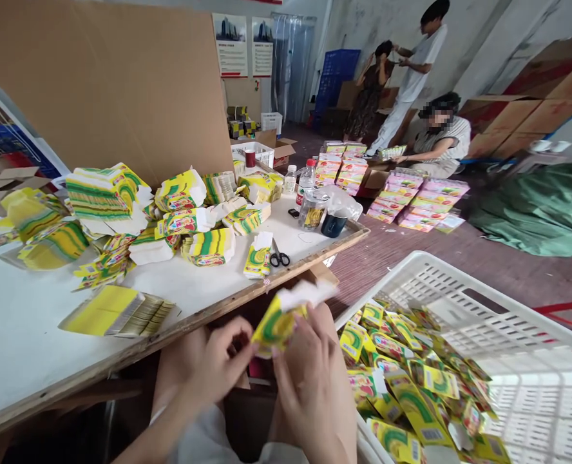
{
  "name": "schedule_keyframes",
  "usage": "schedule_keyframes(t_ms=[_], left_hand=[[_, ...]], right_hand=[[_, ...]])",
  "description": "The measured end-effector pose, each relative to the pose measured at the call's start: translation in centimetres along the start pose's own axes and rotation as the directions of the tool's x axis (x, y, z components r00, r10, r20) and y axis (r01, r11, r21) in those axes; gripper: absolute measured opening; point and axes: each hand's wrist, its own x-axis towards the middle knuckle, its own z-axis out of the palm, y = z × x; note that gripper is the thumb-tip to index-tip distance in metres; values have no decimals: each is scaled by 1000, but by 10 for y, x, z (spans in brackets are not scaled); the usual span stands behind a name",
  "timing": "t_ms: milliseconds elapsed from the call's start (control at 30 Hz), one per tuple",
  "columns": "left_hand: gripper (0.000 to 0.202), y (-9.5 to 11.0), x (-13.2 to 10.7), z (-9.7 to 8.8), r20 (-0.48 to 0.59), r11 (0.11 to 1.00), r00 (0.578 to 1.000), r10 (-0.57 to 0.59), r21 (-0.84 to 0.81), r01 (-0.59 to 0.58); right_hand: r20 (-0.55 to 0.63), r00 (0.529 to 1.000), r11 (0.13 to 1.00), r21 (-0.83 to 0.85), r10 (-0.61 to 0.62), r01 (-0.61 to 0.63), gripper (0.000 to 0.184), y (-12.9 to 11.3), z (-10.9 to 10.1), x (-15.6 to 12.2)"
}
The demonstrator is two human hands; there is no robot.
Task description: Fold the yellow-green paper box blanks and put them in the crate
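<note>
1. Head view, hands: the left hand [225, 354] pinches the lower left edge of a yellow-green carton [274, 325] between thumb and fingers; the right hand [310, 367] holds its right side.
2. Location: the carton is above the lap, just off the near edge of the table [10, 367]. Its white end flap is blurred.
3. White crate [479, 332]: stands beside the person's right leg, slotted walls, holding a loose heap of similar filled-out cartons [406, 386] at mixed angles, heaped toward its near left side.
4. Table: bundles of flat cartons [105, 196] lie toward the far edge. Black-handled scissors [279, 259] lie near the near edge, beside a small carton stack [257, 256].
5. Right corner of the table: dark cup [334, 225], clear jar [311, 211] and red-capped bottle [306, 180] stand close together. Contents of the cup cannot be told.
</note>
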Motion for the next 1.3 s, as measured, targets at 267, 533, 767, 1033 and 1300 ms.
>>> schedule_keyframes(t_ms=[267, 533, 767, 1033, 1300], left_hand=[[26, -6, -64, 0, 168, 728, 969, -182, -640, 248], [41, -2, -63, 17, 288, 578, 925, -248, -722, 380], [42, -12, -59, 19, 22, 707, 945, -328, -657, 261], [60, -4, -61, 6, -19, 904, 979, -201, -388, 178], [46, 0, -64, -15, 274, 900, 951, -146, -363, 242]], right_hand=[[221, 968, 896, 395, 119, -201, 31, -19, 29, -5], [180, 957, 846, 451, 227, -285, 10, -34, 26, -27], [175, 955, 899, 333, 239, -285, 18, -23, 22, -23], [215, 935, 841, 412, 283, -349, 34, -13, 12, -21], [471, 876, 848, 419, 104, -326, 17, -7, -6, -8]])
